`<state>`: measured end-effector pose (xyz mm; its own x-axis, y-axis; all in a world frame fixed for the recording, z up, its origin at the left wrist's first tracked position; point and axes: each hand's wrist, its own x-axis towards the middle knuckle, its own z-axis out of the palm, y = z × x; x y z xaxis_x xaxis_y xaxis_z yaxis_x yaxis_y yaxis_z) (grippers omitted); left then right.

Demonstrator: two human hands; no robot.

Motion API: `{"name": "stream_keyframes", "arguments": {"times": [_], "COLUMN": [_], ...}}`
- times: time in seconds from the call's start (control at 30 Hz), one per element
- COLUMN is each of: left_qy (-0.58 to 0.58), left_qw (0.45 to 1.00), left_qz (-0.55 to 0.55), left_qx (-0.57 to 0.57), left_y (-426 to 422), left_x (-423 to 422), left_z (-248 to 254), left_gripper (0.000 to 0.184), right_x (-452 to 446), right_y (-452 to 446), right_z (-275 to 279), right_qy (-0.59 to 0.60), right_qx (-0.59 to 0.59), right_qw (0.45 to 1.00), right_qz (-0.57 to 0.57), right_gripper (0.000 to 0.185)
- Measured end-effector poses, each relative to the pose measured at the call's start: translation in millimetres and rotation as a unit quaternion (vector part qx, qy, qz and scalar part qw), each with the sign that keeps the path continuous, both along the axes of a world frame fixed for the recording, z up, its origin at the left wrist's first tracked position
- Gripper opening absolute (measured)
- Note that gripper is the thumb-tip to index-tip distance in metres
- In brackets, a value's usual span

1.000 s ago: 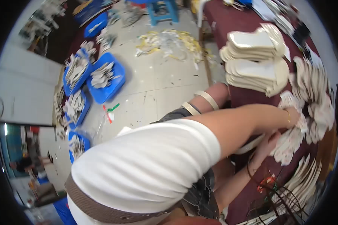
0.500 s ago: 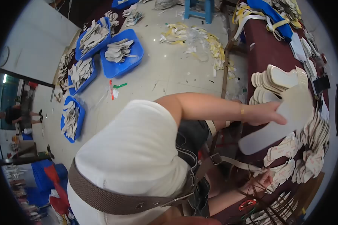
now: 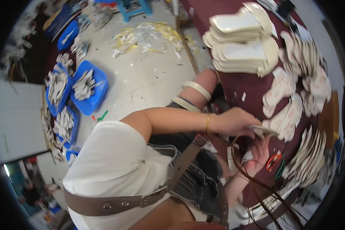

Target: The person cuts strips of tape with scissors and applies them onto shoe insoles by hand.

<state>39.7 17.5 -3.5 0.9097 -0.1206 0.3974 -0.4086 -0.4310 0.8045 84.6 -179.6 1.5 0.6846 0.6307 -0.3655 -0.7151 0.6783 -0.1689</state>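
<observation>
My left hand (image 3: 235, 122), with a gold bracelet at the wrist, is closed on a pale insole (image 3: 265, 131) seen nearly edge-on. Just below it, my right hand (image 3: 257, 155) has its fingers bent up against the same insole; hair strands and shadow partly cover that hand. Close to the right fingers lies a red-handled tool (image 3: 273, 162), perhaps scissors. Beyond the hands, fabric insoles (image 3: 289, 120) with faint red print lie on the dark red table (image 3: 239, 86).
Two neat stacks of cream insoles (image 3: 243, 53) stand on the table's far part. More fanned insoles (image 3: 306, 157) lie along its right side. Blue baskets (image 3: 99, 90) of pieces rest on the floor, near yellow and white scraps (image 3: 149, 36) and a blue stool (image 3: 136, 9).
My left hand has drawn the insole from beside the stacks down to my right hand, turning it edge-on. My right hand has left the printed insoles. The whole view has shifted.
</observation>
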Motion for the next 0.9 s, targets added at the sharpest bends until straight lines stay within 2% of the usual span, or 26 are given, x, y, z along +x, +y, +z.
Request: {"name": "stream_keyframes", "arguments": {"times": [0.07,0.1,0.13,0.2,0.27,0.3,0.37,0.5,0.67,0.8,0.87,0.9], "left_qy": [0.057,0.156,0.261,0.308,0.242,0.253,0.226,0.199,0.2,0.157,0.153,0.155], "left_qw": [0.98,0.937,0.87,0.801,0.815,0.814,0.85,0.855,0.848,0.875,0.877,0.877], "left_qz": [0.02,0.047,0.075,0.057,0.061,0.048,0.085,0.106,0.118,0.118,0.11,0.109], "left_qx": [-0.19,-0.308,-0.411,-0.511,-0.522,-0.521,-0.468,-0.467,-0.476,-0.443,-0.442,-0.442], "left_y": [-0.9,1.6,4.5,6.6,-0.6,-1.1,-0.4,-1.9,-6.2,-7.4,-5.0,-4.3], "left_x": [5.7,7.3,7.3,4.6,3.2,2.1,2.6,1.4,-3.6,-3.5,-2.7,-1.4], "left_z": [-5.1,-4.1,-0.4,6.1,-3.3,-4.2,-4.0,1.1,-4.8,-11.4,-8.2,-5.9], "left_gripper": [0.043,0.041,0.04,0.033,0.033,0.033,0.029,0.026,0.024,0.022,0.024,0.024], "right_x": [-13.8,-20.3,-26.2,-32.8,-33.9,-33.1,-26.6,-22.3,-21.0,-21.4,-21.3,-20.2], "right_y": [14.0,17.0,19.2,29.3,35.2,37.9,42.2,41.1,39.3,44.1,46.4,46.1], "right_z": [12.5,10.6,6.3,-7.3,-15.1,-14.3,-10.2,-8.4,-17.2,-13.1,-11.5,-9.6], "right_qy": [0.024,-0.065,-0.145,-0.151,-0.125,-0.119,-0.085,-0.074,-0.037,-0.054,-0.203,-0.202], "right_qx": [0.034,-0.072,-0.183,-0.371,-0.293,-0.299,-0.189,-0.161,-0.061,-0.126,-0.317,-0.317], "right_qw": [0.997,0.992,0.967,0.911,0.944,0.942,0.977,0.984,0.997,0.99,0.923,0.923], "right_qz": [-0.06,-0.086,-0.105,-0.102,-0.085,-0.1,-0.055,-0.035,-0.008,-0.031,-0.074,-0.074], "right_gripper": [0.022,0.022,0.023,0.021,0.017,0.017,0.016,0.016,0.015,0.014,0.015,0.015]}}
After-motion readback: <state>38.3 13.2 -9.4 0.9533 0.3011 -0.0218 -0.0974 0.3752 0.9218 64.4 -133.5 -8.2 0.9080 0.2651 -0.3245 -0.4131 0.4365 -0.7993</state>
